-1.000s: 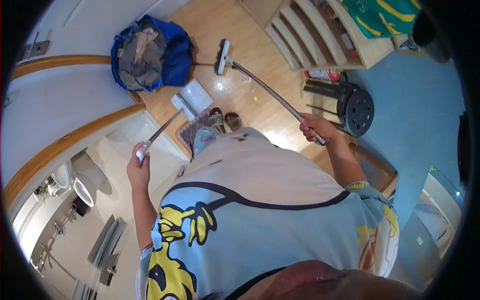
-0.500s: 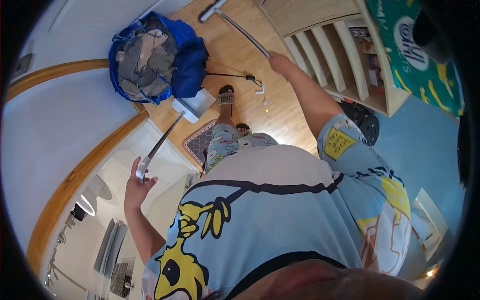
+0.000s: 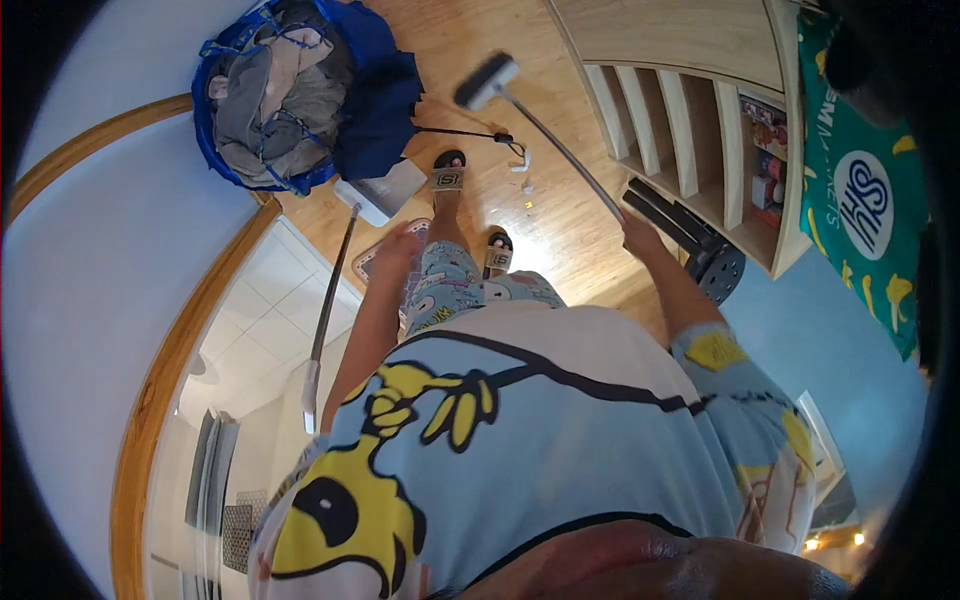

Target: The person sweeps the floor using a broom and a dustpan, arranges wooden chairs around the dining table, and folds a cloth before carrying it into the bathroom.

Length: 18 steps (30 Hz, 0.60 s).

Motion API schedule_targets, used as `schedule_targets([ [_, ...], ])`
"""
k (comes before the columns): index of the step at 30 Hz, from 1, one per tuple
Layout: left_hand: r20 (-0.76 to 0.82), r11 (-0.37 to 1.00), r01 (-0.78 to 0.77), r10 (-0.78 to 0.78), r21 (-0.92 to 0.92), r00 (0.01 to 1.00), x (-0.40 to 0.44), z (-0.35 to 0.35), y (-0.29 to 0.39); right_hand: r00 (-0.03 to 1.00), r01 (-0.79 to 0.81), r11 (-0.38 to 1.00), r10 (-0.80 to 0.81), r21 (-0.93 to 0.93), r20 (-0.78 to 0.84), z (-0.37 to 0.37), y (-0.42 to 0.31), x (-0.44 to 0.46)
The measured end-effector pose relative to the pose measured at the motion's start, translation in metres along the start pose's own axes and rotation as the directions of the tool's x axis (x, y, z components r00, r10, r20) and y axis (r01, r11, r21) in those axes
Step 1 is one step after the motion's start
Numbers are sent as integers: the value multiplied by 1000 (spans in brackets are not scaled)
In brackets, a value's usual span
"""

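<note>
My right hand (image 3: 643,240) is closed around the end of a long grey broom (image 3: 560,145), its brush head with dark bristles on the wooden floor ahead. My left hand (image 3: 398,250) is in front of my left thigh, off the dustpan handle; blur hides its fingers. To its left stands the long-handled white dustpan (image 3: 378,198), its handle (image 3: 328,310) slanting back towards me with no hand on it. Some small bits (image 3: 528,204) lie on the floor ahead of my feet.
A blue bag of clothes (image 3: 275,110) stands at the far left with a navy umbrella (image 3: 378,105) against it, its shaft reaching right. Wooden shelves (image 3: 680,130), a dark metal object (image 3: 715,265) and a green bag (image 3: 850,180) are at right. A patterned mat (image 3: 368,262) lies left.
My left hand has let go of the dustpan handle and moved forward and right. My right hand has come back towards me, bringing the broom head nearer and to the right.
</note>
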<state>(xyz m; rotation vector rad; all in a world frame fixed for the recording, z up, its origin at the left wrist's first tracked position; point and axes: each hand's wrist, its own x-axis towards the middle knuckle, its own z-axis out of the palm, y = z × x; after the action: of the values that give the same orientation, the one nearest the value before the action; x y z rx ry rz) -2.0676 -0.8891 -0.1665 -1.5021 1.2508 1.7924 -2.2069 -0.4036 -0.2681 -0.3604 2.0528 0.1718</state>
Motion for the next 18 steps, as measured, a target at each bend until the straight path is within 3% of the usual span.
schedule_targets([
  [1, 41, 994, 44, -49, 99, 998, 24, 5, -17, 998, -45, 974, 53, 224, -30, -16, -3, -49],
  [2, 101, 996, 83, -87, 43, 991, 65, -5, -52, 990, -63, 915, 107, 399, -88, -14, 1, -76],
  [3, 162, 992, 129, -126, -9, 979, 107, -16, -87, 986, -167, 934, 163, 316, 39, -25, -4, -95],
  [5, 97, 956, 290, -292, 35, 952, 172, -5, -118, 978, -195, 893, 208, 405, 11, -28, -25, -110],
  [7, 8, 908, 413, -414, 67, 910, 230, 18, -131, 968, -149, 780, 241, 607, -71, -37, -63, -80],
  [8, 28, 918, 390, -393, 67, 919, 249, 33, -120, 964, 24, 735, 164, 678, -211, -51, -83, -49],
  [9, -72, 937, 333, -327, 104, 942, 270, 52, -114, 960, 43, 747, 153, 664, -236, -72, -100, -11],
  [10, -167, 948, 284, -260, 141, 951, 291, 77, -109, 891, 244, 740, 84, 627, -446, -69, -100, 46],
  [11, -52, 941, 332, -329, 63, 943, 311, 96, -95, 934, 62, 788, 170, 613, -313, -102, -115, 88],
  [12, 19, 921, 389, -389, -11, 921, 346, 103, -98, 919, 113, 827, 124, 550, -375, -123, -120, 137],
  [13, 91, 889, 452, -446, -75, 891, 381, 109, -101, 942, 62, 852, 122, 519, -313, -155, -130, 173],
  [14, 118, 853, 502, -489, -140, 864, 422, 116, -115, 906, 137, 898, 58, 419, -420, -164, -124, 220],
  [15, 40, 816, 530, -536, -228, 843, 434, 130, -109, 953, -69, 939, 162, 336, -254, -174, -108, 260],
  [16, -45, 779, 547, -586, -307, 809, 442, 141, -101, 953, -27, 869, 172, 494, -251, -189, -96, 257],
  [17, 33, 736, 539, -579, -410, 815, 471, 142, -119, 909, 180, 787, 95, 591, -405, -160, -58, 271],
  [18, 116, 675, 529, -557, -514, 823, 495, 141, -140, 870, 237, 790, 86, 565, -485, -152, -51, 253],
])
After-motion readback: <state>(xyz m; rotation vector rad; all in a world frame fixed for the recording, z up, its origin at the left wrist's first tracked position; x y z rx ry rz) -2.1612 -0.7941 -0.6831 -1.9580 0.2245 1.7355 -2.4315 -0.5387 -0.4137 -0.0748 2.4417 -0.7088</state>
